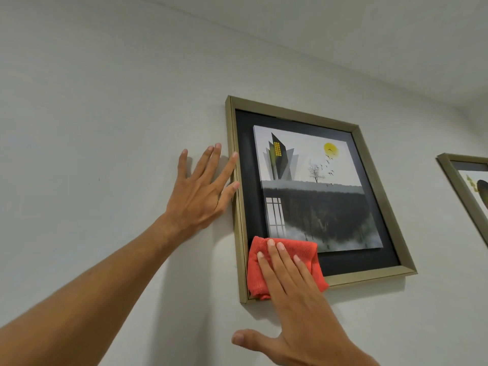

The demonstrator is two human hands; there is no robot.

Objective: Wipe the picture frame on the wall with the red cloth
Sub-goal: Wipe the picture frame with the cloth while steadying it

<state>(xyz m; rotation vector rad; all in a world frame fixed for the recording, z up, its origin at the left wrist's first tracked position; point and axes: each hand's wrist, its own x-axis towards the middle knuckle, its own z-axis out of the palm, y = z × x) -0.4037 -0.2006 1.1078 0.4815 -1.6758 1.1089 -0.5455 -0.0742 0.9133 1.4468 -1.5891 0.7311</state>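
Note:
A gold-edged picture frame hangs on the white wall, holding a black mat and a print of a dark building, a tree and a yellow sun. A folded red cloth lies flat over the frame's lower left corner. My right hand presses the cloth against the frame with fingers spread flat and the thumb out to the left on the wall. My left hand rests flat on the wall with fingers apart. Its forefinger and thumb tips touch the frame's left edge.
A second gold frame hangs to the right, cut off by the image edge. The ceiling line runs above both frames. Bare white wall spreads to the left and below.

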